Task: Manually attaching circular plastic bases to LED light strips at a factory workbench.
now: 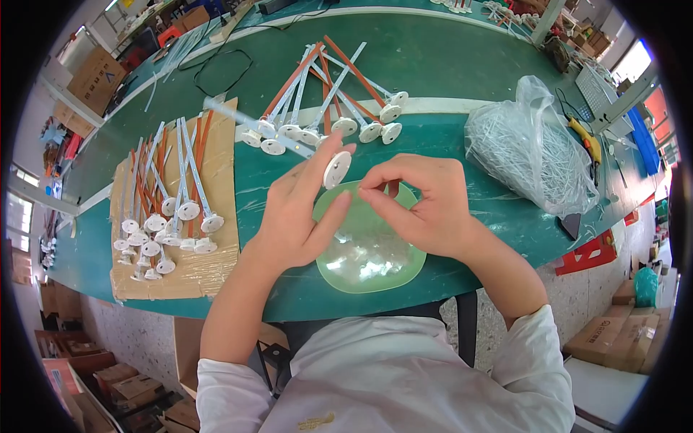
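Note:
My left hand [289, 220] is closed on a pale flat strip with a white round disc [337, 170] at its end. The strip slants up to the left past my fingers, and the disc faces my right hand. My right hand [429, 202] has thumb and index finger pinched together close to the disc; whatever is between them is too small to make out. Below both hands sits a light green plastic bowl [369, 286] with small shiny pieces in it. Beyond my hands lies a pile of similar white-disc strips [345, 86], pale and reddish brown.
To the left, more disc-ended strips [189, 209] lie on a flat cardboard sheet [177, 287]. At the right is a clear plastic bag [530, 148] of thin white pieces, beside a yellow-handled tool [586, 138]. A black cable [234, 54] curls on the green table [440, 61].

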A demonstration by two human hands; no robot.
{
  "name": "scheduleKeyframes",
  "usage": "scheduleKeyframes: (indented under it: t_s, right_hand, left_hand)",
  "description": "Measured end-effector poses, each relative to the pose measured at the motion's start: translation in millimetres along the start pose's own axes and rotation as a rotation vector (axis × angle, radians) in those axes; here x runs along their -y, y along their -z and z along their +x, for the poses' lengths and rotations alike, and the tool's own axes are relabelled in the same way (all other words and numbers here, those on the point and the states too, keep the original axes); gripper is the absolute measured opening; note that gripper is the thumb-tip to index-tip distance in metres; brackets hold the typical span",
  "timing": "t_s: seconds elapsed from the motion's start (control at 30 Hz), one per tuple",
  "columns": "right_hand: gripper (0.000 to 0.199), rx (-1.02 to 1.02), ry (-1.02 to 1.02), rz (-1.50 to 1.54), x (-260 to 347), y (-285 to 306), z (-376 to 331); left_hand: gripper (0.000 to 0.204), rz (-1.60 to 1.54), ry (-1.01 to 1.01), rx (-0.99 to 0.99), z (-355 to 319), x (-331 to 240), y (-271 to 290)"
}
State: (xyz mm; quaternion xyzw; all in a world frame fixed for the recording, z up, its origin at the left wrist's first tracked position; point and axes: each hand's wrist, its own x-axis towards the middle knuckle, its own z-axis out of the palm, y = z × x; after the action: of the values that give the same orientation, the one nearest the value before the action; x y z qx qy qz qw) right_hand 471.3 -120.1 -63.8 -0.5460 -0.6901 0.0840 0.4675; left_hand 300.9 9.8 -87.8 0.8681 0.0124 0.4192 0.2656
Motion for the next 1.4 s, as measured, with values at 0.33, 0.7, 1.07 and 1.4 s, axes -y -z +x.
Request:
scheduleKeyframes:
  t_s: [0.33, 0.7, 1.07, 1.4]
  right_hand:
    - [0.014, -0.262, -0.124, 0.569, 3, -17, -3]
    - [0.018, -0.218, 0.018, 0.359, -2, -21, -4]
    - [0.021, -0.299, 0.383, -0.094, 0, -16, 2]
    - [0.018, -0.336, 0.364, -0.147, -1, -24, -4]
  left_hand:
    - [0.071, 0.058, 0.017, 0.065, -2, -12, -4]
    - [0.065, 0.219, -0.069, -0.042, -5, -21, -7]
    - [0.059, 0.220, -0.154, -0.077, 2, -18, -6]
    - [0.062, 0.302, -0.176, -0.004, -1, -17, -9]
